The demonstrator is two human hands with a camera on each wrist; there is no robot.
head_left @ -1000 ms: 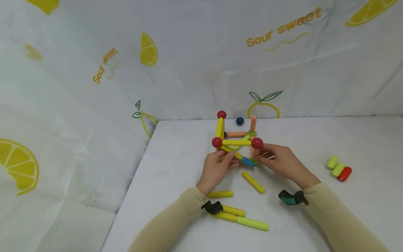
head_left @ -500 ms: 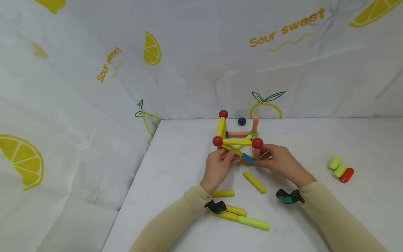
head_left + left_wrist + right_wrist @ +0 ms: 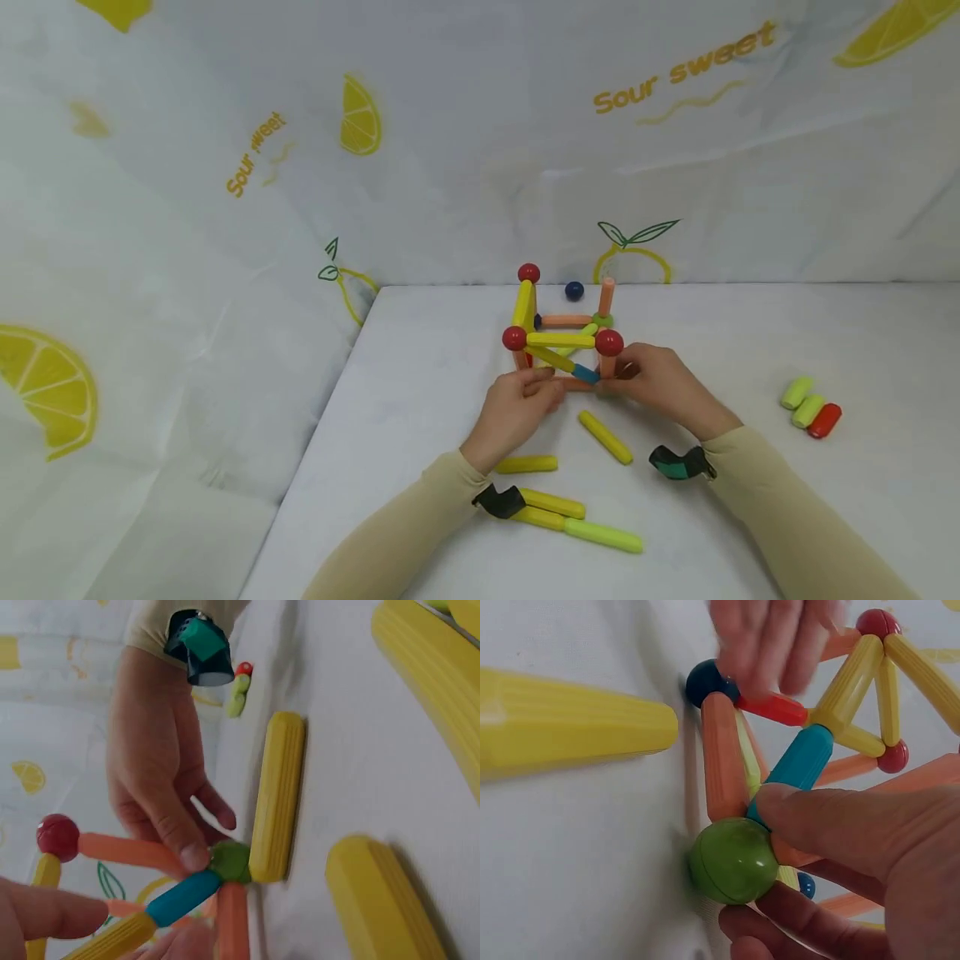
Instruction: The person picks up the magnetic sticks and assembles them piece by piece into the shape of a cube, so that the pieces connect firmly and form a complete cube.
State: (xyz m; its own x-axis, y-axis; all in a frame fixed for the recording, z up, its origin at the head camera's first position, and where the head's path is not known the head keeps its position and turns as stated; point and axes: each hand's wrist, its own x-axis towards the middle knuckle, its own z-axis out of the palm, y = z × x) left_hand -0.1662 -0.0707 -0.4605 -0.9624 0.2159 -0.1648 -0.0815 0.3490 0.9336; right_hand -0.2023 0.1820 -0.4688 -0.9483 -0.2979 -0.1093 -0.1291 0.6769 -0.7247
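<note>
A frame of magnetic-style sticks and balls stands near the table's back edge, with red balls [image 3: 609,342] on top and yellow sticks [image 3: 561,340] between them. One diagonal joins a yellow stick to a short blue stick [image 3: 799,763], ending at a green ball [image 3: 733,861] in the lower front corner. There my right hand [image 3: 660,387] pinches the orange upright stick [image 3: 131,850] and blue end, thumb on one side, fingers behind. My left hand [image 3: 517,408] hovers at the left front corner, fingers relaxed beside the dark blue ball [image 3: 705,682] and red stick [image 3: 776,709], apparently holding nothing.
Loose yellow sticks [image 3: 605,437] and a lime stick [image 3: 603,536] lie in front of the frame. Two short lime pieces [image 3: 797,392] and a red piece [image 3: 825,421] lie at right. A navy ball [image 3: 574,291] sits behind the frame, near the white backdrop.
My left hand has let go of the yellow diagonal stick and moved slightly down and away. The diagonal stays in place by itself at the left. My right hand keeps its hold.
</note>
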